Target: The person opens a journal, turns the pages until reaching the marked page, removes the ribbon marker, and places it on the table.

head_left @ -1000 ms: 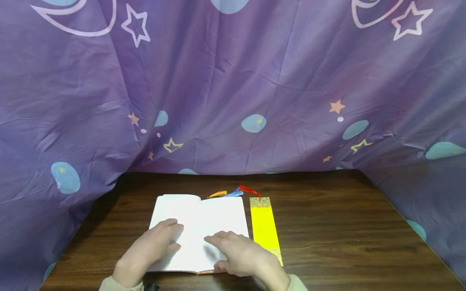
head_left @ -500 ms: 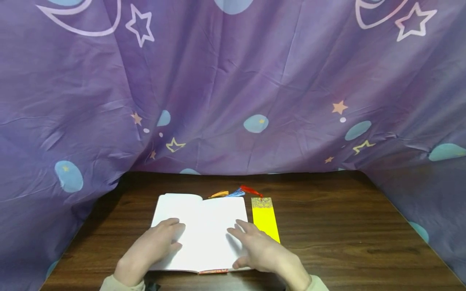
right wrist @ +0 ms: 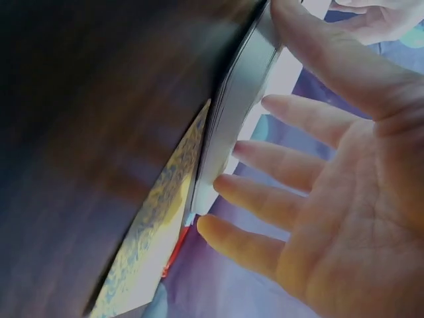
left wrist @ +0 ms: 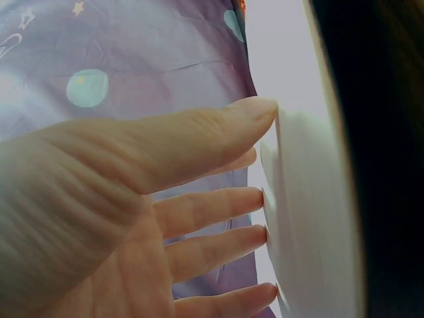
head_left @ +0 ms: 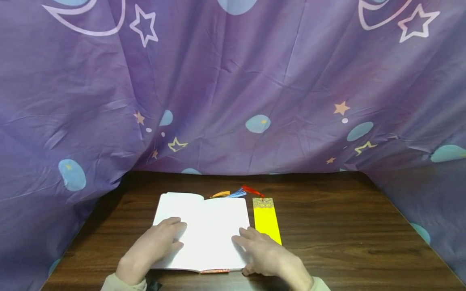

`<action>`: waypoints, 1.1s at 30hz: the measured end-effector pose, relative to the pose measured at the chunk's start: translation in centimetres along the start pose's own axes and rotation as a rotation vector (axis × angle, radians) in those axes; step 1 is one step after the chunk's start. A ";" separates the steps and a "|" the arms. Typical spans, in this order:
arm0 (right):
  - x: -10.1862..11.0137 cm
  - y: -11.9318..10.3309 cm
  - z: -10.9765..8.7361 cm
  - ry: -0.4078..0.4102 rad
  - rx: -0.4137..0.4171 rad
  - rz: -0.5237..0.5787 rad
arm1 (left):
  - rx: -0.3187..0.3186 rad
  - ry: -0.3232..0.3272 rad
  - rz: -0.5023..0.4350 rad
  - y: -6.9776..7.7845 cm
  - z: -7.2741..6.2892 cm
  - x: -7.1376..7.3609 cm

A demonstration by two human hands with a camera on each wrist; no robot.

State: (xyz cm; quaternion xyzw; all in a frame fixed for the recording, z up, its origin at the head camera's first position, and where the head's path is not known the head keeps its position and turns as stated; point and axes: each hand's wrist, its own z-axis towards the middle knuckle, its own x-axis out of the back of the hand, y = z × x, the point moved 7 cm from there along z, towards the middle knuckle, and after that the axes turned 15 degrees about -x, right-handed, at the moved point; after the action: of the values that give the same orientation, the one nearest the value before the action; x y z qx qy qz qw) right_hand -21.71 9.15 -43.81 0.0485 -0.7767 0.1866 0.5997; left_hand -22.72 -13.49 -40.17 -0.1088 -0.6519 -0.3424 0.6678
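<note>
Spreading straight fingers, left grip (head_left: 158,241) and right grip (head_left: 263,250) touch the book (head_left: 212,226).

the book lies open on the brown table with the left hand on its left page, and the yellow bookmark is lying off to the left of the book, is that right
Not quite: the yellow bookmark lies to the right of the open book, as the head view shows. The rest holds: the book is open on the brown table, the left hand on its left page.
</note>
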 end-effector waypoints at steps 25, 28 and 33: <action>3.8 -1.5 -0.9 0.383 0.377 0.073 | 0.025 -0.041 0.015 -0.1 0.2 -0.2; 4.1 -1.8 -1.0 0.441 0.353 0.072 | 0.021 -0.035 0.019 -0.1 0.2 -0.2; 4.4 -2.2 -1.0 0.507 0.313 0.093 | 0.002 -0.013 0.024 0.0 0.2 -0.1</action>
State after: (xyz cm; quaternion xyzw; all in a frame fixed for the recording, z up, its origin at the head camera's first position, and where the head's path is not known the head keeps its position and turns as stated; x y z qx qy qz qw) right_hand -21.37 8.15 -38.97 0.0567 -0.5655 0.3374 0.7504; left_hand -22.84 -13.38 -40.22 -0.1180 -0.6552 -0.3329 0.6678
